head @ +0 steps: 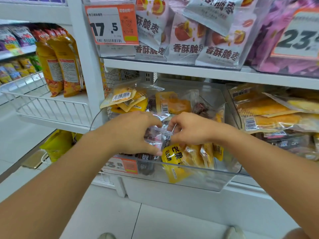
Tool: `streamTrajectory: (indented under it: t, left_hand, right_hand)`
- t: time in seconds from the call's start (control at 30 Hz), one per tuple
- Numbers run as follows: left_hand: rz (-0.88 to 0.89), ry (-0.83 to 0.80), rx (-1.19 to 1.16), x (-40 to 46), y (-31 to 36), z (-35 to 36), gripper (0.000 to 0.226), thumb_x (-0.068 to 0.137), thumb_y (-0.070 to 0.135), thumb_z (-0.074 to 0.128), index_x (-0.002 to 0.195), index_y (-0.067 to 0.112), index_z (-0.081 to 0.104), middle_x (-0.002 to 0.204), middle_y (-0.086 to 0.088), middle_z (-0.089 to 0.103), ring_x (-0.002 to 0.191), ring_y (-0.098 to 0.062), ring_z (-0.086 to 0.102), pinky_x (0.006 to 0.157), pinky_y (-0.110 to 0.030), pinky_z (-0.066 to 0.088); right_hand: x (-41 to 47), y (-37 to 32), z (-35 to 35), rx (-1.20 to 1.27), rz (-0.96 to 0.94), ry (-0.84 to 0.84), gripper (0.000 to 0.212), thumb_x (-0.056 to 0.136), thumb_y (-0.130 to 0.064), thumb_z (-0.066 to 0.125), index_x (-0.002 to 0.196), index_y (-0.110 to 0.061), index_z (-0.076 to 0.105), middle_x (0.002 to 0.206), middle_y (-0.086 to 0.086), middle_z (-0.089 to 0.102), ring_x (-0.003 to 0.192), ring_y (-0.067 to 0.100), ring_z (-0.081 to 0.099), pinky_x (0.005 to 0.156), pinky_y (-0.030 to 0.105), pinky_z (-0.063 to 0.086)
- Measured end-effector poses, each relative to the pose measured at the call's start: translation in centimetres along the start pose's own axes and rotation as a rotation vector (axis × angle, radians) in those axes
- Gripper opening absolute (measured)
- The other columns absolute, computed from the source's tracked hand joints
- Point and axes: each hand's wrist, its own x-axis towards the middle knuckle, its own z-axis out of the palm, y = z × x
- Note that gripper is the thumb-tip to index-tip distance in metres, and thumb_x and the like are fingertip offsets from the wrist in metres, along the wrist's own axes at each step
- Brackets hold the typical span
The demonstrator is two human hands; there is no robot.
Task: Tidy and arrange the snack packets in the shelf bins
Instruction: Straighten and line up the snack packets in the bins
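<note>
Both hands work inside the clear bin (222,180) on the lower shelf. The left hand (133,133) and right hand (188,130) each pinch the same dark snack packet (156,135) near the bin's front edge; its long axis cannot be determined. A yellow mango packet (172,157) stands upright against the front wall, just beside it.

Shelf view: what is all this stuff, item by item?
Clear bin: one, transparent, middle shelf, centre.
Yellow mango packets: several, yellow, in that bin's front and back.
Dark snack packets: several, clear with dark contents, under both hands.
Pale packets: many, pink-grey, upper bin.
Price tag: one, orange and white, upper left.
Wire basket: one, white, left shelf.
Orange bags: a few, standing in the basket.
Left hand: gripping dark packets.
Right hand: fingers pinching a packet.
</note>
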Motion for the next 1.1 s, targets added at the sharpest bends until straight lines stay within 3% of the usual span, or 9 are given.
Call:
streamTrajectory:
  t: [0.07, 0.13, 0.33, 0.5, 0.57, 0.67, 0.8, 0.97, 1.1]
  left_hand:
    - [-0.061, -0.032, 0.002, -1.5, -1.3, -0.8, 0.076, 0.060, 0.072, 0.079, 0.125, 0.036, 0.062, 0.122, 0.017, 0.060, 0.111, -0.011, 0.056, 0.091, -0.038, 0.052]
    - [-0.090, -0.042, -0.049, -2.5, -2.4, -1.1, 0.063, 0.062, 0.060, 0.086, 0.118, 0.036, 0.067, 0.119, 0.019, 0.061, 0.110, -0.009, 0.056, 0.092, -0.036, 0.050]
    - [-0.082, -0.002, -0.304, -3.6, -3.4, 0.5, 0.057, 0.074, 0.039, 0.086, 0.127, 0.041, 0.063, 0.125, 0.017, 0.062, 0.118, -0.007, 0.053, 0.100, -0.033, 0.045]
    - [-0.043, -0.006, -0.263, -3.5, -3.9, 0.8, 0.052, 0.080, 0.024, 0.083, 0.125, 0.042, 0.063, 0.118, 0.017, 0.058, 0.114, -0.008, 0.051, 0.099, -0.034, 0.045]
    - [-0.013, 0.046, -0.253, -3.1, -3.7, 0.9, 0.044, 0.084, 0.012, 0.078, 0.118, 0.038, 0.068, 0.106, 0.021, 0.057, 0.105, -0.006, 0.053, 0.093, -0.033, 0.047]
    - [0.003, 0.133, -0.285, -2.2, -3.0, 1.2, 0.025, 0.086, 0.011, 0.076, 0.104, 0.029, 0.074, 0.085, 0.021, 0.061, 0.081, 0.002, 0.055, 0.075, -0.026, 0.045]
    - [0.042, 0.198, -0.394, -0.9, -1.9, 2.0, 0.021, 0.084, 0.012, 0.079, 0.094, 0.030, 0.078, 0.082, 0.015, 0.071, 0.076, 0.005, 0.061, 0.071, -0.024, 0.050]
    - [0.026, 0.222, -0.373, -0.9, -2.3, 1.7, 0.017, 0.083, 0.014, 0.081, 0.091, 0.029, 0.080, 0.078, 0.019, 0.070, 0.071, 0.014, 0.059, 0.072, -0.022, 0.054]
    - [-0.002, 0.228, -0.349, -1.3, -2.3, 1.4, 0.017, 0.081, 0.010, 0.082, 0.088, 0.025, 0.080, 0.081, 0.014, 0.074, 0.073, 0.007, 0.063, 0.074, -0.027, 0.057]
  right_hand:
    - [0.6, -0.2, 0.7, 0.199, 0.093, 0.037, 0.028, 0.081, -0.015, 0.082, 0.099, -0.006, 0.063, 0.071, 0.008, 0.071, 0.051, 0.010, 0.066, 0.048, 0.024, 0.054]
    - [1.0, -0.3, 1.2, 0.421, 0.201, 0.024, 0.026, 0.079, -0.009, 0.083, 0.092, -0.005, 0.060, 0.064, 0.009, 0.067, 0.050, 0.016, 0.065, 0.048, 0.024, 0.055]
    - [1.6, -1.2, 2.5, 0.500, 0.137, 0.134, 0.022, 0.089, 0.002, 0.070, 0.071, -0.005, 0.059, 0.063, 0.017, 0.065, 0.052, 0.020, 0.064, 0.047, 0.024, 0.054]
    - [1.7, -1.2, 3.1, 0.663, 0.097, 0.272, 0.011, 0.087, 0.003, 0.071, 0.079, 0.006, 0.064, 0.066, 0.022, 0.066, 0.057, 0.023, 0.067, 0.054, 0.028, 0.060]
    - [1.9, -0.9, 3.4, 0.687, 0.071, 0.311, 0.014, 0.087, 0.001, 0.072, 0.082, 0.011, 0.063, 0.067, 0.022, 0.067, 0.057, 0.021, 0.068, 0.055, 0.028, 0.060]
    - [2.0, -0.7, 3.7, 0.720, 0.067, 0.359, 0.015, 0.087, -0.001, 0.072, 0.076, 0.003, 0.064, 0.061, 0.015, 0.066, 0.052, 0.016, 0.067, 0.051, 0.022, 0.056]
    - [2.3, -0.4, 4.2, 0.661, 0.058, 0.342, 0.013, 0.085, -0.004, 0.076, 0.081, 0.006, 0.067, 0.063, 0.012, 0.067, 0.052, 0.012, 0.062, 0.051, 0.023, 0.051]
    - [2.9, -1.1, 2.6, 0.302, -0.042, 0.135, 0.016, 0.086, -0.002, 0.074, 0.073, -0.011, 0.070, 0.046, -0.015, 0.052, 0.043, -0.002, 0.044, 0.050, 0.016, 0.043]
    - [3.2, -1.0, 2.7, 0.297, -0.046, 0.061, 0.011, 0.091, -0.005, 0.070, 0.084, -0.010, 0.077, 0.070, 0.003, 0.069, 0.062, 0.008, 0.057, 0.063, 0.026, 0.052]
